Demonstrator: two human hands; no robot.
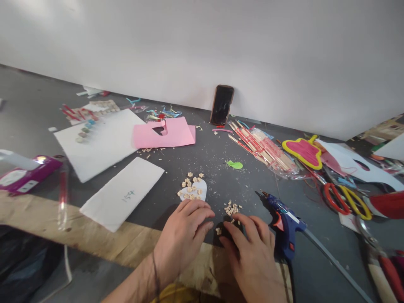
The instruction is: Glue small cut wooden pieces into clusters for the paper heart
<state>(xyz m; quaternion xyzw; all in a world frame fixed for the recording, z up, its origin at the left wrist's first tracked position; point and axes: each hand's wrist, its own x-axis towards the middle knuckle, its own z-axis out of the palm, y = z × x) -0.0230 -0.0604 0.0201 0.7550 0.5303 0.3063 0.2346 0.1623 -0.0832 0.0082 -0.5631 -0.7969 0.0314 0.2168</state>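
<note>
Over the table's front part, my left hand [188,225] has loosely bent fingers with a gap between thumb and forefinger; nothing shows in it. Just beyond its knuckles lies a white paper piece [202,187] with a rounded edge, bearing several small beige flower-shaped pieces [191,190]. My right hand [252,252] reaches in from the right, fingers apart and pointing down at the table. Close to its fingertips are a heap of tiny beige cylinder bits [232,208] and one single flower-shaped piece [219,231]. Whether the fingertips touch any bits, I cannot tell.
A blue glue gun [287,223] with its cord lies right of my right hand. Scissors [347,201], wrapped sticks [265,149] and a green scrap [235,165] lie beyond. White boards [123,193], pink paper [170,136] and a leaning phone [222,105] stand or lie further back.
</note>
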